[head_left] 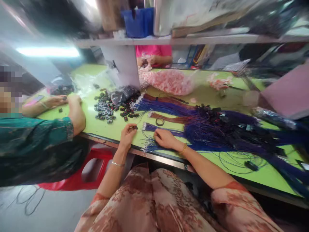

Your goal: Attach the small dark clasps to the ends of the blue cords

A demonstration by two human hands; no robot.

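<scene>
My left hand (pixel 127 138) is closed in a pinch near the table's front edge. Between thumb and fingertips it holds a small black connector housing (pixel 135 128). My right hand (pixel 166 139) lies on the blue wires (pixel 177 131) with its fingers curled around some of them; the exact grip is partly hidden. Silvery terminals (pixel 144 126) tip the wires and point toward my left hand. A black tape roll (pixel 159 121) rests just beyond my right hand. Farther off are brown wires (pixel 166 117) and a pile of loose connector housings (pixel 105 109).
At left, a co-worker's hands (pixel 74 103) rest on the green table (pixel 91 124). A bag of pink parts (pixel 170 82) lies at the back, before another person in pink (pixel 154 53). Tangled wire harnesses (pixel 231 129) cover the right. A red stool (pixel 103 158) stands below.
</scene>
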